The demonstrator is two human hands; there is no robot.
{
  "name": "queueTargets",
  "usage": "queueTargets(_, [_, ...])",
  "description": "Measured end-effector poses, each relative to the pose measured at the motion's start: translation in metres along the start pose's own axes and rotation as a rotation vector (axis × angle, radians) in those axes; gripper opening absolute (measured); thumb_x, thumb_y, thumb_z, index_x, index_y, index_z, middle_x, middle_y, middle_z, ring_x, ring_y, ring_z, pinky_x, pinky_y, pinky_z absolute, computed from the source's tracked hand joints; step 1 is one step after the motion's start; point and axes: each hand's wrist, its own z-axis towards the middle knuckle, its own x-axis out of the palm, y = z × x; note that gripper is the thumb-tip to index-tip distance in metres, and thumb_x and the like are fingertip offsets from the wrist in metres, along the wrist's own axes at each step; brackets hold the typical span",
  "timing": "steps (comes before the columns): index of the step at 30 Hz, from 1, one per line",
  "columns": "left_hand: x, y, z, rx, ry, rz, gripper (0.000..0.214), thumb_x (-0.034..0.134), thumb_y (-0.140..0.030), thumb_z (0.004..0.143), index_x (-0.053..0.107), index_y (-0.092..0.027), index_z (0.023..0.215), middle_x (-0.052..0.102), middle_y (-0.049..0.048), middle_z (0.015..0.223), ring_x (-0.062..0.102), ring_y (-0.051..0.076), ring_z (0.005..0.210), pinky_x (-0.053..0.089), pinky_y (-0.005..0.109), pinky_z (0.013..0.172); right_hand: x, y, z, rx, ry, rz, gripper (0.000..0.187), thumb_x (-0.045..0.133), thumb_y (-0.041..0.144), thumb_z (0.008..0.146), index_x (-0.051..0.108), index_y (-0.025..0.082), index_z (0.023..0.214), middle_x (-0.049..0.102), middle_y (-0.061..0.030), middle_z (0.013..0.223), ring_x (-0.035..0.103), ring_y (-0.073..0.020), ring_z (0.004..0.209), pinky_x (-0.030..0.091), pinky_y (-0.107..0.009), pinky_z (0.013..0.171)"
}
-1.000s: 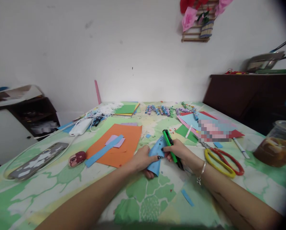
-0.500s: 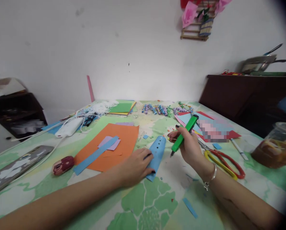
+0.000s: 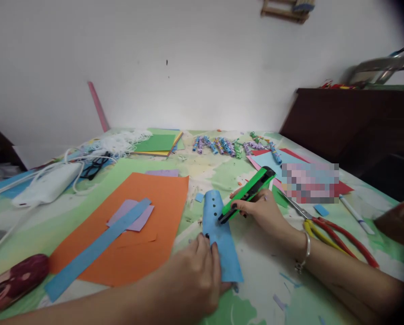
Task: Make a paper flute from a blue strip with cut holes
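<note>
Head view, blue paper: I have the narrow blue paper piece just below the centre of the frame, on the flowered cloth of the desk, its wider end towards the bottom edge.
Holes: I count four dark holes in a row near its upper end.
Left grip: from here I see the left hand at lower centre, fingers bent and close together on the paper's left side; one dark-nailed fingertip shows past the bottom edge, so the paper sits within this grip.
Right grip: I see the right hand right of centre, closed round a green cutter, thumb along its side; the blue paper lies to the lower left of this grip, outside it.
Cutter tip: it points down-left over the paper, just below the lowest hole; I can't tell whether it touches.
Orange sheet: to the left I have the orange sheet, with a lilac piece and a blue strip across it.
Scissors: the scissors lie near the right hand, towards the right of the frame.
Curled rolls: a row of curled paper rolls lies upper centre.
</note>
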Motion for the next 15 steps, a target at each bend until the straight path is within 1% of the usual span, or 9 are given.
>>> queueTargets(1, [0.002,-0.006,0.004,-0.003,-0.001,0.036,0.039,0.043,-0.028,0.089,0.068,0.002,0.091,0.069,0.0257,0.08,0.067,0.035,0.075,0.052,0.045,0.059,-0.001,0.003,-0.001,-0.032,0.045,-0.035,0.023,0.079,0.031,0.058,0.064,0.014,0.059,0.056,0.0004,0.046,0.048,-0.0103,0.044,0.036,-0.022,0.041])
queueTargets(2, [0.003,-0.01,0.008,-0.013,-0.009,0.066,0.037,0.045,-0.027,0.088,0.068,0.002,0.088,0.069,0.0257,0.077,0.067,0.035,0.07,0.052,0.044,0.055,-0.002,0.007,-0.003,-0.053,0.063,-0.049,0.021,0.079,0.029,0.057,0.065,0.014,0.061,0.057,0.0006,0.048,0.048,-0.0104,0.044,0.038,-0.022,0.041])
queueTargets(4, [0.004,-0.016,0.017,-0.044,0.001,0.115,0.034,0.048,-0.025,0.084,0.07,0.001,0.082,0.069,0.0246,0.072,0.067,0.034,0.062,0.05,0.042,0.048,-0.002,0.014,-0.006,-0.081,0.032,-0.047,0.02,0.078,0.029,0.058,0.066,0.015,0.063,0.058,0.001,0.049,0.05,-0.0111,0.044,0.04,-0.022,0.041])
queueTargets(6, [0.005,-0.019,0.025,-0.088,0.008,0.168,0.031,0.051,-0.024,0.082,0.071,0.0,0.076,0.069,0.0229,0.066,0.065,0.032,0.054,0.048,0.038,0.042,-0.003,0.018,-0.009,-0.135,-0.027,-0.037,0.018,0.077,0.029,0.06,0.065,0.017,0.065,0.062,-0.0003,0.056,0.056,-0.0131,0.051,0.046,-0.023,0.046])
queueTargets(8, [0.006,-0.019,0.028,-0.126,-0.007,0.188,0.032,0.051,-0.024,0.082,0.071,-0.001,0.074,0.068,0.0216,0.062,0.064,0.029,0.05,0.046,0.034,0.039,-0.002,0.017,-0.01,-0.193,-0.032,-0.074,0.017,0.075,0.029,0.063,0.064,0.018,0.07,0.065,-0.0013,0.064,0.06,-0.0146,0.059,0.05,-0.024,0.054])
queueTargets(10, [0.008,-0.019,0.026,-0.149,-0.044,0.161,0.039,0.047,-0.03,0.086,0.071,-0.001,0.074,0.068,0.0209,0.061,0.064,0.028,0.051,0.047,0.034,0.042,-0.002,0.014,-0.01,-0.245,-0.008,-0.168,0.015,0.072,0.028,0.067,0.062,0.018,0.074,0.064,-0.0014,0.068,0.061,-0.0143,0.063,0.05,-0.024,0.057])
queueTargets(12, [0.01,-0.018,0.021,-0.164,-0.078,0.103,0.049,0.04,-0.039,0.089,0.071,-0.002,0.076,0.069,0.0207,0.064,0.065,0.028,0.057,0.05,0.036,0.049,-0.001,0.009,-0.007,-0.297,0.058,-0.304,0.011,0.068,0.026,0.071,0.062,0.018,0.073,0.062,-0.0018,0.069,0.059,-0.0138,0.064,0.049,-0.024,0.059])
queueTargets(14, [0.012,-0.016,0.015,-0.182,-0.093,0.043,0.057,0.034,-0.046,0.09,0.07,-0.004,0.079,0.07,0.02,0.07,0.065,0.028,0.063,0.05,0.037,0.056,-0.001,0.004,-0.003,-0.324,0.181,-0.464,0.01,0.065,0.027,0.074,0.063,0.017,0.071,0.063,-0.0024,0.069,0.058,-0.0137,0.064,0.047,-0.024,0.06])
queueTargets(15, [0.012,-0.015,0.013,-0.194,-0.1,0.015,0.057,0.033,-0.047,0.09,0.07,-0.004,0.08,0.07,0.0194,0.072,0.065,0.028,0.065,0.05,0.037,0.059,-0.002,0.003,-0.002,-0.321,0.255,-0.546,0.012,0.063,0.028,0.076,0.064,0.017,0.07,0.063,-0.0024,0.067,0.057,-0.0135,0.063,0.046,-0.024,0.06])
